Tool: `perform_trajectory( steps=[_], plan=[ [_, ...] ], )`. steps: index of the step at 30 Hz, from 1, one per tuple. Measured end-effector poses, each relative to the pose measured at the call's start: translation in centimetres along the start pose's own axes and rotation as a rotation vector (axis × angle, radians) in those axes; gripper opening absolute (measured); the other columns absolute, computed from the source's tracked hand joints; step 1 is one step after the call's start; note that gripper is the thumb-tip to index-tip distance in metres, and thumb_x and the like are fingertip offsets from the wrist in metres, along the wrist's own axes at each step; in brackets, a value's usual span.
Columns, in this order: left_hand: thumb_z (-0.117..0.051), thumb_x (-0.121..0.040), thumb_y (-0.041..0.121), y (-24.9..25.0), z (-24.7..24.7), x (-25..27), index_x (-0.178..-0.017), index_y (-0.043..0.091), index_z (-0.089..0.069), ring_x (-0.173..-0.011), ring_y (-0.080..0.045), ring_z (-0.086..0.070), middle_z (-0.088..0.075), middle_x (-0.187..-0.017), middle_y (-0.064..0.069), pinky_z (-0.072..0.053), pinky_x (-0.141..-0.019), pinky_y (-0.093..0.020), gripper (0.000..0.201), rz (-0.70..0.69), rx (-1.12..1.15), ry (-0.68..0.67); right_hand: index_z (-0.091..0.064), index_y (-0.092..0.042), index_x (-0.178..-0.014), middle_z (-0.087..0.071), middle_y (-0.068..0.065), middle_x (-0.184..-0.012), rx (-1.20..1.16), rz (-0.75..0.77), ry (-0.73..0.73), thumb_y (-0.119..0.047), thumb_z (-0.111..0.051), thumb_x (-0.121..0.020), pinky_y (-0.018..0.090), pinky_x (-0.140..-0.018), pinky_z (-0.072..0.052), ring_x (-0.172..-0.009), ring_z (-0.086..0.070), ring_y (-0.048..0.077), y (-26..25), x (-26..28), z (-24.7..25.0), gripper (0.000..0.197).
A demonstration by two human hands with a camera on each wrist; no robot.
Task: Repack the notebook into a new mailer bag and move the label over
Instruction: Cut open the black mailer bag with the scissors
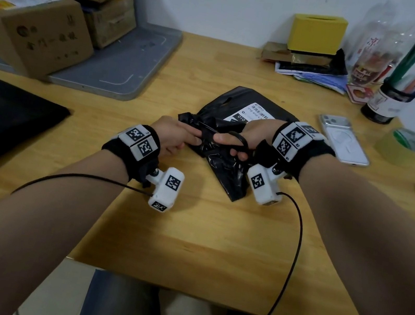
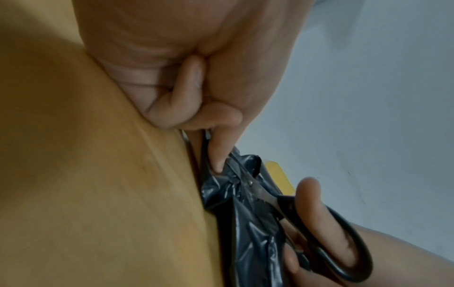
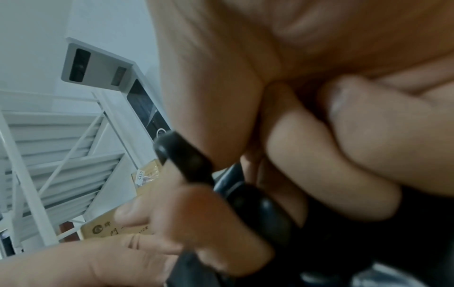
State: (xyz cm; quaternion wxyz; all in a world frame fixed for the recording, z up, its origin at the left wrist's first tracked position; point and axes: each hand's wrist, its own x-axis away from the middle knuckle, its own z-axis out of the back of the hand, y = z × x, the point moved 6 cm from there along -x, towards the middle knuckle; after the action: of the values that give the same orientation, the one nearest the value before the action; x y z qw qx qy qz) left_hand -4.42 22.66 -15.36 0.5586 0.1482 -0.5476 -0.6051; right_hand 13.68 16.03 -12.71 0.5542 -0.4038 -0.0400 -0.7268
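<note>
A black mailer bag [image 1: 223, 160] lies crumpled on the wooden table [image 1: 188, 231], with a white shipping label [image 1: 256, 112] on its far part. My left hand [image 1: 174, 135] pinches the bag's bunched end [image 2: 218, 186] between thumb and fingers. My right hand [image 1: 242, 141] holds black-handled scissors [image 1: 233, 141], fingers through the loops [image 2: 343, 242]. The scissor blades [image 2: 248, 180] are in the bag's plastic beside my left fingertips. The scissor handle [image 3: 186, 157] shows in the right wrist view. The notebook is hidden inside the bag.
A flat black mailer [image 1: 0, 122] lies at the left. Cardboard boxes [image 1: 38, 30] stand on a grey board at the back left. A phone [image 1: 344, 139], tape roll [image 1: 403, 146], pen cup [image 1: 391, 103] and yellow box [image 1: 317, 33] sit at the right.
</note>
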Motion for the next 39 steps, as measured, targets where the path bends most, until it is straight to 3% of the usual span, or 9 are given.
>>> perform_trajectory(
  steps=[7,10,14,18,25,28,32,37,39],
  plan=[
    [-0.078,-0.081,0.012,0.6,-0.4,0.8,-0.099,0.026,-0.074,-0.029,-0.002,-0.032,-0.046,-0.037,0.011,-0.026,-0.036,-0.016,0.024,-0.049,-0.026,0.001,-0.073,-0.013,-0.097,-0.078,-0.001,-0.077,-0.114,-0.052,-0.094,-0.087,-0.058,-0.070,0.024,-0.061,-0.054,-0.064,-0.073,0.012,-0.9,-0.1,-0.3,0.080],
    [-0.079,-0.080,0.013,0.6,-0.6,0.8,-0.099,0.027,-0.076,-0.032,-0.005,-0.032,-0.045,-0.046,0.005,-0.027,-0.037,-0.017,0.024,-0.059,-0.020,0.005,-0.070,-0.012,-0.089,-0.074,-0.004,-0.065,-0.138,-0.019,-0.074,-0.076,-0.061,-0.081,0.018,-0.053,-0.053,-0.054,-0.068,0.009,-1.2,-0.1,-0.2,0.065],
    [-0.081,-0.078,0.016,0.1,-0.3,0.4,-0.099,0.029,-0.077,-0.037,-0.006,-0.034,-0.047,-0.053,0.005,-0.029,-0.040,-0.018,0.025,-0.025,0.007,-0.003,-0.073,-0.023,-0.076,-0.071,-0.005,-0.066,-0.049,-0.002,0.012,-0.089,-0.061,-0.067,0.030,-0.076,-0.054,-0.059,-0.065,0.012,-0.8,-0.5,0.1,0.068],
    [-0.081,-0.078,0.012,-0.3,0.0,0.0,-0.101,0.026,-0.076,-0.040,-0.006,-0.035,-0.053,-0.061,0.003,-0.030,-0.041,-0.019,0.027,0.003,0.046,-0.009,-0.061,-0.018,-0.079,-0.060,-0.010,-0.052,0.006,-0.014,0.000,-0.072,-0.042,-0.093,0.022,-0.064,-0.047,-0.057,-0.055,0.010,-1.0,0.0,-0.1,0.059],
    [-0.078,-0.080,0.015,-1.3,2.4,-0.5,-0.102,0.029,-0.077,-0.049,-0.009,-0.029,-0.051,-0.086,-0.004,-0.028,-0.042,-0.018,0.026,0.071,-0.004,-0.089,-0.061,-0.021,-0.077,-0.058,-0.010,-0.052,0.041,-0.024,-0.028,-0.072,-0.046,-0.092,0.020,-0.061,-0.044,-0.048,-0.053,0.006,-0.5,0.2,0.2,0.054],
    [-0.077,-0.082,0.016,-1.6,3.3,-0.6,-0.107,0.019,-0.071,-0.049,-0.010,-0.033,-0.051,-0.073,-0.002,-0.029,-0.046,-0.021,0.026,0.099,0.021,-0.024,-0.064,-0.021,-0.082,-0.061,-0.009,-0.058,0.087,-0.008,-0.028,-0.074,-0.044,-0.091,0.023,-0.067,-0.045,-0.060,-0.055,0.011,-0.7,-0.1,0.1,0.057],
    [-0.078,-0.079,0.039,-0.8,3.1,-0.6,-0.105,0.011,-0.059,-0.037,-0.007,-0.046,-0.059,-0.068,-0.002,-0.029,-0.043,-0.020,0.043,0.080,0.114,0.056,-0.067,-0.020,-0.087,-0.066,-0.010,-0.059,0.078,0.014,-0.018,-0.078,-0.046,-0.088,0.022,-0.062,-0.048,-0.058,-0.060,0.008,-1.3,-0.1,0.1,0.062],
    [-0.082,-0.073,0.047,-0.3,3.3,-0.8,-0.087,0.011,-0.055,-0.044,-0.015,-0.037,-0.050,-0.059,-0.003,-0.029,-0.045,-0.021,0.047,0.077,0.021,0.161,-0.066,-0.017,-0.097,-0.065,-0.005,-0.069,0.110,-0.039,-0.090,-0.078,-0.034,-0.091,0.020,-0.061,-0.049,-0.067,-0.059,0.012,-2.0,0.4,-0.4,0.069],
    [-0.083,-0.072,0.047,-0.3,3.1,-0.8,-0.079,0.013,-0.053,-0.039,-0.014,-0.034,-0.048,-0.057,-0.002,-0.027,-0.041,-0.019,0.045,0.088,-0.018,0.150,-0.063,-0.014,-0.097,-0.063,-0.006,-0.063,0.066,-0.057,-0.121,-0.072,-0.032,-0.095,0.017,-0.052,-0.050,-0.057,-0.059,0.008,-2.1,0.5,-0.5,0.066]
  ],
)
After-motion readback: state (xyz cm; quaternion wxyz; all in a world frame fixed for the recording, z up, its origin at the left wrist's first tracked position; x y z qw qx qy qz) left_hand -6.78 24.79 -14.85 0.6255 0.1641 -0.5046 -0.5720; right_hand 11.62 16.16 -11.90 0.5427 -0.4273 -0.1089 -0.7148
